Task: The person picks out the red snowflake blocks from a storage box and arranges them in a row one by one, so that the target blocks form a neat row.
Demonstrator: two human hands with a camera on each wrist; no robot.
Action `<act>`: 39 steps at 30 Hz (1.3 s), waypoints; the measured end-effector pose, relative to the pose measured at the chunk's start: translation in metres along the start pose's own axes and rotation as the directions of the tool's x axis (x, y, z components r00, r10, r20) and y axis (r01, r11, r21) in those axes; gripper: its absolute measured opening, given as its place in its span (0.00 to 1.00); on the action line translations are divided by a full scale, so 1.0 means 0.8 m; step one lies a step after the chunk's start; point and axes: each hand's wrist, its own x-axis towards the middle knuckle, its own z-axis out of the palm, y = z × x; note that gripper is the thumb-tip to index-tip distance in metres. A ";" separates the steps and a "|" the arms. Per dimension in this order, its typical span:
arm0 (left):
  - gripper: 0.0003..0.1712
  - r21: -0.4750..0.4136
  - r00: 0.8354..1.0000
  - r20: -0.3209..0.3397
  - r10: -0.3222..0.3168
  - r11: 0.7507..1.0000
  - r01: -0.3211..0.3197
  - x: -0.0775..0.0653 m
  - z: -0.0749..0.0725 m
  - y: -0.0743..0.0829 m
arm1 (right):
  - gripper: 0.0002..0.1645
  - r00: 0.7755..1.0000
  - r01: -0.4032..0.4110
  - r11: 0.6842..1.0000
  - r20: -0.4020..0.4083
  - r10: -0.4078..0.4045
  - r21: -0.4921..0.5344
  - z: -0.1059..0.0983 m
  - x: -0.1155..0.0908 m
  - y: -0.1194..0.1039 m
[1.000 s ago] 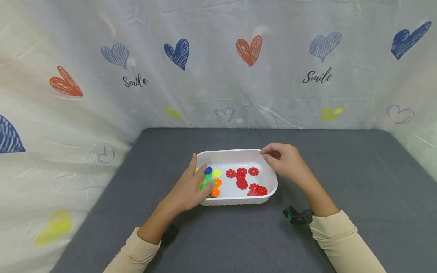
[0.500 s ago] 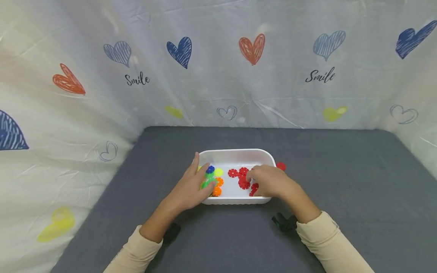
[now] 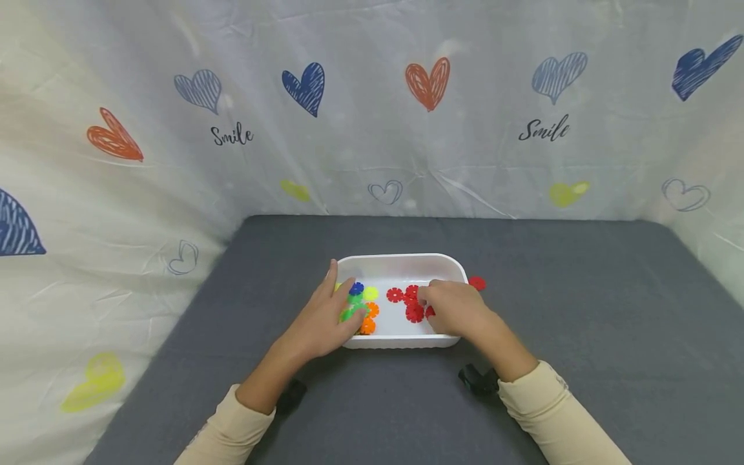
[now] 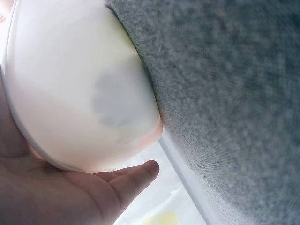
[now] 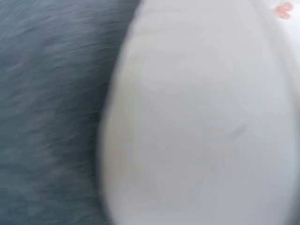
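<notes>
A white tray (image 3: pixel 401 341) holds notched, flower-shaped plastic discs. Red discs (image 3: pixel 414 314) lie in its right half; green discs (image 3: pixel 356 299), orange discs (image 3: pixel 368 325), a yellow disc (image 3: pixel 371 293) and a blue disc (image 3: pixel 357 288) gather at the left end. My left hand (image 3: pixel 322 320) rests over the left rim with fingers spread, straight fingers along the outer wall in the left wrist view. My right hand (image 3: pixel 456 309) reaches over the right rim, bent fingers down among the red discs. Its fingertips are partly hidden, so I cannot tell whether they pinch a disc.
One red disc (image 3: pixel 477 283) lies on the grey cloth-covered table (image 3: pixel 581 310), just right of the tray. Behind the table and on the left hangs a white curtain (image 3: pixel 360 148) printed with hearts. The right wrist view is blurred, filled by the tray's outer wall.
My right hand has moved left and down from beside the tray's right rim into the tray. The red disc on the table has come into view. The left hand stays put.
</notes>
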 end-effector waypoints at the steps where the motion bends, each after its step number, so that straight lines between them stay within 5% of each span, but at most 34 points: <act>1: 0.44 0.002 1.000 0.001 0.001 1.000 -0.001 0.000 0.000 0.000 | 0.13 1.000 0.003 1.000 -0.018 -0.003 -0.010 0.002 0.000 0.000; 10: 0.44 0.011 1.000 -0.003 0.025 1.000 -0.025 0.002 0.000 0.000 | 0.30 1.000 0.008 0.993 0.010 -0.007 -0.117 0.005 0.002 -0.002; 24: 0.44 0.006 1.000 -0.002 0.022 1.000 -0.022 0.001 0.001 0.001 | 0.22 0.995 0.039 0.999 0.091 -0.036 -0.025 -0.007 0.000 0.006; 33: 0.44 0.013 1.000 -0.007 0.018 1.000 -0.018 0.001 0.000 0.001 | 0.15 0.999 0.025 1.000 0.030 -0.025 -0.006 -0.005 -0.001 0.001; 39: 0.44 0.009 1.000 0.001 0.014 1.000 -0.014 0.001 0.000 0.001 | 0.12 0.994 0.062 0.998 -0.095 -0.062 -0.006 0.006 0.007 0.003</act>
